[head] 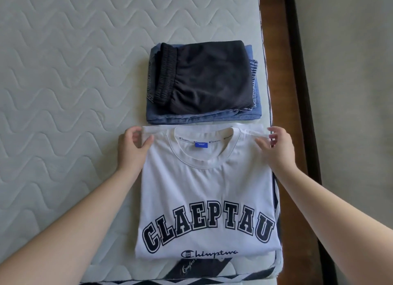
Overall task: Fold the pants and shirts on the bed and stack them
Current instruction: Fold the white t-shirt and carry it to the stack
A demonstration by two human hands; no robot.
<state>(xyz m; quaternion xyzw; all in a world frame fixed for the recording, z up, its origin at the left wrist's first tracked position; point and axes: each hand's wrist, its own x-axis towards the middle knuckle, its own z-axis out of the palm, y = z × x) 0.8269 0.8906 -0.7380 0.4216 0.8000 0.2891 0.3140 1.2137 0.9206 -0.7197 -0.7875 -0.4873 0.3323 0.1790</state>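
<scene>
A white T-shirt (pixel 204 189) with dark block letters lies folded, front up, on the near right part of the bed. My left hand (pixel 130 148) pinches its upper left shoulder corner, thumb on top. At the upper right shoulder corner my right hand (pixel 278 146) pinches the cloth the same way. Just beyond the collar sits a stack: folded black pants (pixel 208 76) with an elastic waistband on top of folded blue jeans (pixel 240 114).
The quilted grey-white mattress (pixel 63 82) stretches off to the left. A brown wooden bed frame (pixel 282 72) runs along the right edge, with grey floor (pixel 350 72) past it. A patterned dark and white mattress border (pixel 212 272) shows below the shirt.
</scene>
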